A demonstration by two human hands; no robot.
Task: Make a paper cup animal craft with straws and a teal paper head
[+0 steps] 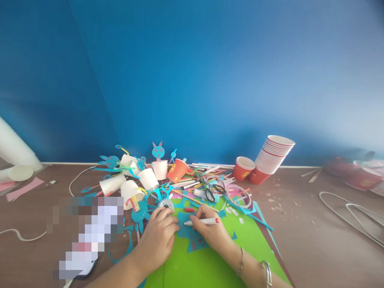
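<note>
My right hand (pixel 210 232) is closed around a white marker (pixel 210 221) with a red end, its tip pointing left onto a piece of blue paper (pixel 183 219). Dark drawn marks show on the paper's lower part. My left hand (pixel 162 230) rests at the paper's left edge, fingers loosely bent and apart, gripping nothing. Both hands are over a bright green sheet (pixel 186 272). Just beyond them lies a red marker cap (pixel 189 209). A roll of tape (pixel 166 203) sits past my left fingertips.
Paper cups with blue animal cutouts (pixel 158 152) crowd the back left. Scissors (pixel 210 195), straws and scraps pile up behind the green sheet. A leaning cup stack (pixel 271 160) stands back right. A phone-like pixelated object (pixel 90 236) lies left; a cable (pixel 345 204) loops right.
</note>
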